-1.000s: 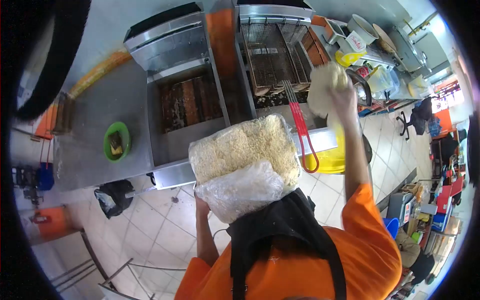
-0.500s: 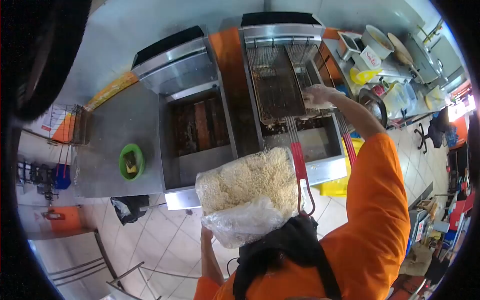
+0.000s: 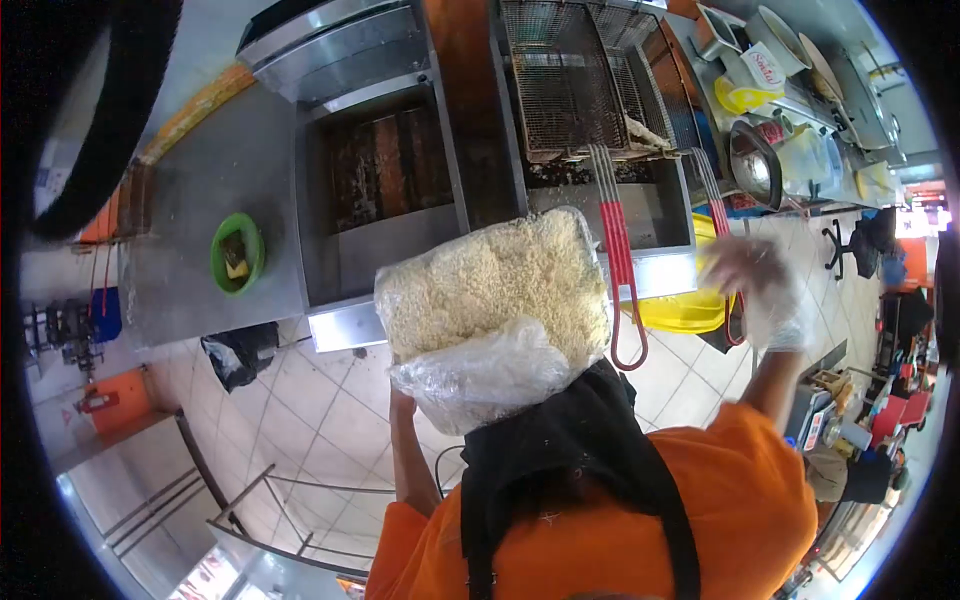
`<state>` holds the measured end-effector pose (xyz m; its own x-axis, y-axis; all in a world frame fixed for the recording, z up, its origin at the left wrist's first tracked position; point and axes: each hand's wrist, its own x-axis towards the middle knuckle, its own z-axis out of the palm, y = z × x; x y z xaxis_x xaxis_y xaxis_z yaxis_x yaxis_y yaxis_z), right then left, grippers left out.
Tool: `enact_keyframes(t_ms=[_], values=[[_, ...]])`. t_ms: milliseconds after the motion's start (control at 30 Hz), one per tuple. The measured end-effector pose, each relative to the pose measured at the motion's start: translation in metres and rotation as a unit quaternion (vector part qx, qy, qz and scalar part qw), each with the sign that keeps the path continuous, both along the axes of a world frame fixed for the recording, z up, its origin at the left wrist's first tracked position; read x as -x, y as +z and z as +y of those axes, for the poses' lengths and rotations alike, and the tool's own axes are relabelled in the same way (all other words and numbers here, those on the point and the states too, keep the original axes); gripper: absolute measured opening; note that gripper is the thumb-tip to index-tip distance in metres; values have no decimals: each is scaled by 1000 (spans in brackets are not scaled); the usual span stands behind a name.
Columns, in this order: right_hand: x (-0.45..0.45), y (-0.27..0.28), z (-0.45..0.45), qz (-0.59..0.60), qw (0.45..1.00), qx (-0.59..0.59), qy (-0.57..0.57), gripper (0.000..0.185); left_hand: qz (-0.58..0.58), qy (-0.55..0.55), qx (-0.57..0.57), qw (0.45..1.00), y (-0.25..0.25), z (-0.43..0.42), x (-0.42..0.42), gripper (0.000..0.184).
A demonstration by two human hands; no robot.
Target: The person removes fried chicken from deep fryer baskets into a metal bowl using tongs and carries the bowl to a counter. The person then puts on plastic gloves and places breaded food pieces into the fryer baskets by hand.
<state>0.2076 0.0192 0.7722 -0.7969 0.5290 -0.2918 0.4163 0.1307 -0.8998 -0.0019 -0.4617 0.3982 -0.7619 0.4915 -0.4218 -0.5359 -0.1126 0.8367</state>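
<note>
A plastic-wrapped load of pale breadcrumbs [image 3: 500,285] rests against the front of my black apron. My left hand [image 3: 402,402] supports it from below at its left side; the fingers are mostly hidden under it. My right hand [image 3: 757,285], in a clear plastic glove, is smeared by motion beside the red handle [image 3: 735,305] of the right fryer basket [image 3: 640,85]. Whether it touches that handle is unclear. A pale, breaded-looking piece [image 3: 648,133] lies at the near end of that basket. The left fryer basket [image 3: 560,85] hangs alongside, its red handle [image 3: 618,245] reaching toward me.
Left of the baskets is another fryer well [image 3: 380,170]. A green bowl [image 3: 238,254] sits on the steel counter [image 3: 180,290]. Something yellow [image 3: 685,312] stands under the right fryer. Pots and containers crowd the right-hand counter [image 3: 800,140].
My right hand has left the right basket and moved right and toward me, past the handles. A pale piece now shows in that basket. The view has tilted down.
</note>
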Motion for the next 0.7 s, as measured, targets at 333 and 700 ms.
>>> enact_keyframes(t_ms=[333, 700], values=[[141, -186, -96, -146, 982, -122, 15, 44, -49, -2, -12, 999, 8, 9, 8, 47], [168, -196, -113, -105, 984, -106, 92, 57, 32, -29, 3, 999, 4, 17, 8, 41]])
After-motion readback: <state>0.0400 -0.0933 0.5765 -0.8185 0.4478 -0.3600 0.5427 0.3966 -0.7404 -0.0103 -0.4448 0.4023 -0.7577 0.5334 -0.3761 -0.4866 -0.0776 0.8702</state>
